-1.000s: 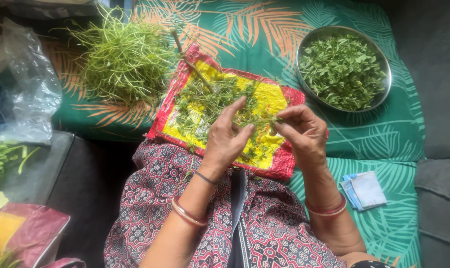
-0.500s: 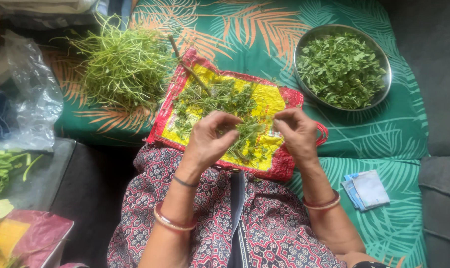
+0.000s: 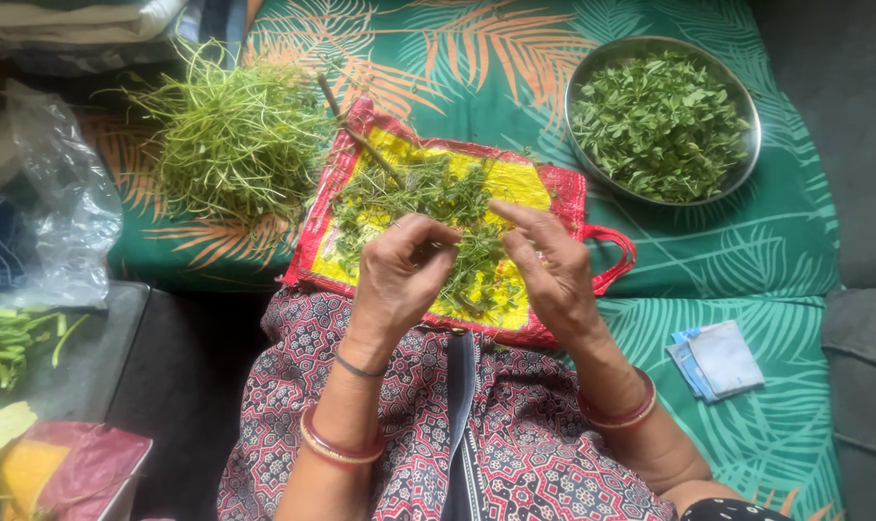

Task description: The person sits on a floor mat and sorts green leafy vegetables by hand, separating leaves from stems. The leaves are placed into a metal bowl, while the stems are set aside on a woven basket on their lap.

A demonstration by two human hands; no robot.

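Note:
My left hand (image 3: 399, 280) is curled over a red and yellow bag (image 3: 544, 183) lying flat on my lap, its fingers pinched on a thin green sprig (image 3: 447, 245). My right hand (image 3: 544, 265) is just right of it, fingers stretched toward the same sprig among the leafy greens (image 3: 428, 193) spread on the bag. A steel bowl (image 3: 747, 154) of picked leaves (image 3: 655, 121) stands at the upper right. A heap of bare green stems (image 3: 235, 135) lies at the upper left.
A green leaf-print cloth (image 3: 708, 260) covers the seat. A clear plastic bag (image 3: 56, 212) sits at the left, green stalks (image 3: 13, 338) below it, and a maroon bag (image 3: 81, 468) at the bottom left. A folded blue and white packet (image 3: 718, 359) lies at the right.
Both hands have come lower and closer to me over the bag. My left fingers closed around the sprig, and my right fingers opened and stretched toward it.

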